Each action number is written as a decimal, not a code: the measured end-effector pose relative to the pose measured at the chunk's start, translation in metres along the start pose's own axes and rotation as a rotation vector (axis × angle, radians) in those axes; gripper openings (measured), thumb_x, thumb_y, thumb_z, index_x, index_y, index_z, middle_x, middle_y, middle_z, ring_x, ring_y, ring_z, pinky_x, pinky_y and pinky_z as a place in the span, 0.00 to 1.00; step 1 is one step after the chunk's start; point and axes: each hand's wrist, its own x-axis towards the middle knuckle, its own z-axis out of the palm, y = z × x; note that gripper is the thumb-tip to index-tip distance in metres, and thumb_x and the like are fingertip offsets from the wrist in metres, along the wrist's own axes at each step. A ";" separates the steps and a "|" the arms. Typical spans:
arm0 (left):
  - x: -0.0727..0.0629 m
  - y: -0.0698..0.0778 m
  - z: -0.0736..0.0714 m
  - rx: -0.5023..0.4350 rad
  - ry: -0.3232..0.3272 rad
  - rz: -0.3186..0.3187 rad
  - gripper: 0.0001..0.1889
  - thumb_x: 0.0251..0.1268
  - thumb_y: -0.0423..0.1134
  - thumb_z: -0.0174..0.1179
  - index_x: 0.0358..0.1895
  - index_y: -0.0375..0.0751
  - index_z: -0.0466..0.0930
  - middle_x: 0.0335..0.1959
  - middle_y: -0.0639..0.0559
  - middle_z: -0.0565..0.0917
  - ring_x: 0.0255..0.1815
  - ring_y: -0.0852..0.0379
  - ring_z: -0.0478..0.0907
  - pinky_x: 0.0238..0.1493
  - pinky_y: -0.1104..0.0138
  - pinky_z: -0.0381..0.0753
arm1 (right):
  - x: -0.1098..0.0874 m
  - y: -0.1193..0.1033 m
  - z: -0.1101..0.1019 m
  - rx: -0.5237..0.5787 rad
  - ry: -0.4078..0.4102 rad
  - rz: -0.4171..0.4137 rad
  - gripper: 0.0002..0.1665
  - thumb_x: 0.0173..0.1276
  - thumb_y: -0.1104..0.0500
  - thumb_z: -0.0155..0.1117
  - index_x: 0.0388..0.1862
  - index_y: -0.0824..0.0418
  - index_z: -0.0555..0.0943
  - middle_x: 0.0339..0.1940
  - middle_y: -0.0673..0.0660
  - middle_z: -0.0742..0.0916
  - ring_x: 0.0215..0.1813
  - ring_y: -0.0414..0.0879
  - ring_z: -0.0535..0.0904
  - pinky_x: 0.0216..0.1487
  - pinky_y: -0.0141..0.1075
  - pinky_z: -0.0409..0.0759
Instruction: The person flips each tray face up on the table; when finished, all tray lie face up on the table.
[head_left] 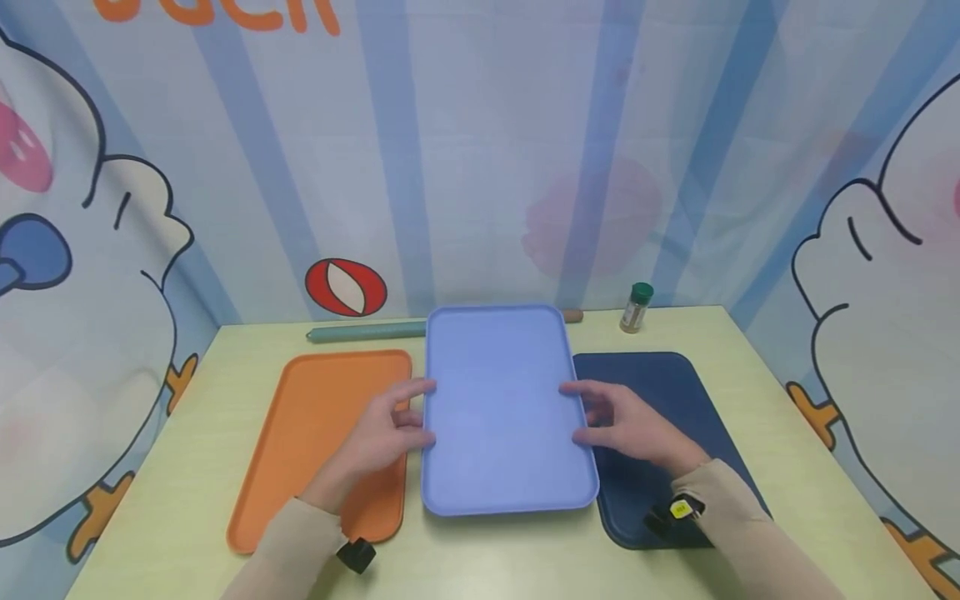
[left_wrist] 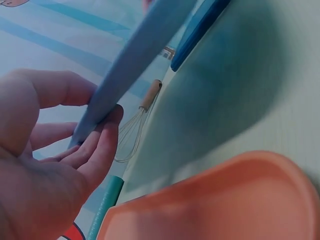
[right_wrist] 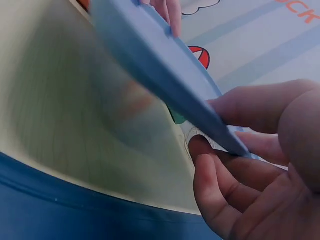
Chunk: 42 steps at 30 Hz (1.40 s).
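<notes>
A light blue rectangular tray [head_left: 504, 408] is held up off the table between both hands, and nothing lies on its upper face. My left hand [head_left: 386, 427] grips its left long edge, and my right hand [head_left: 626, 422] grips its right long edge. In the left wrist view, the fingers [left_wrist: 102, 150] lie under the tray [left_wrist: 130, 60] with the thumb on top. The right wrist view likewise shows the tray [right_wrist: 165, 75] pinched at its edge, fingers [right_wrist: 210, 185] beneath. A shadow falls on the table below it.
An orange tray [head_left: 322, 433] lies at left, a dark blue tray [head_left: 648, 400] at right. Along the back are a long green stick-like thing [head_left: 367, 332], a whisk [left_wrist: 150, 95] with a wooden handle, and a green-capped jar [head_left: 634, 310]. A printed curtain [head_left: 487, 150] hangs behind.
</notes>
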 end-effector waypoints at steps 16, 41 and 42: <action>-0.005 -0.004 0.007 0.206 0.057 -0.067 0.35 0.62 0.27 0.72 0.74 0.40 0.75 0.79 0.45 0.69 0.48 0.53 0.86 0.47 0.60 0.90 | 0.005 0.006 0.004 -0.127 -0.011 0.064 0.37 0.65 0.60 0.79 0.72 0.63 0.77 0.42 0.56 0.88 0.38 0.47 0.84 0.37 0.36 0.80; -0.004 -0.008 0.013 0.407 0.042 -0.033 0.29 0.60 0.23 0.69 0.68 0.25 0.77 0.66 0.35 0.80 0.42 0.54 0.84 0.41 0.62 0.87 | 0.007 0.004 0.016 -0.270 -0.043 0.058 0.34 0.63 0.65 0.78 0.67 0.70 0.78 0.51 0.61 0.87 0.37 0.40 0.83 0.38 0.34 0.82; -0.003 -0.008 0.013 0.410 0.043 -0.041 0.29 0.60 0.23 0.69 0.68 0.25 0.77 0.66 0.34 0.80 0.44 0.52 0.85 0.42 0.60 0.88 | 0.008 0.003 0.017 -0.281 -0.041 0.064 0.34 0.62 0.66 0.78 0.67 0.70 0.78 0.49 0.60 0.87 0.37 0.40 0.83 0.38 0.34 0.83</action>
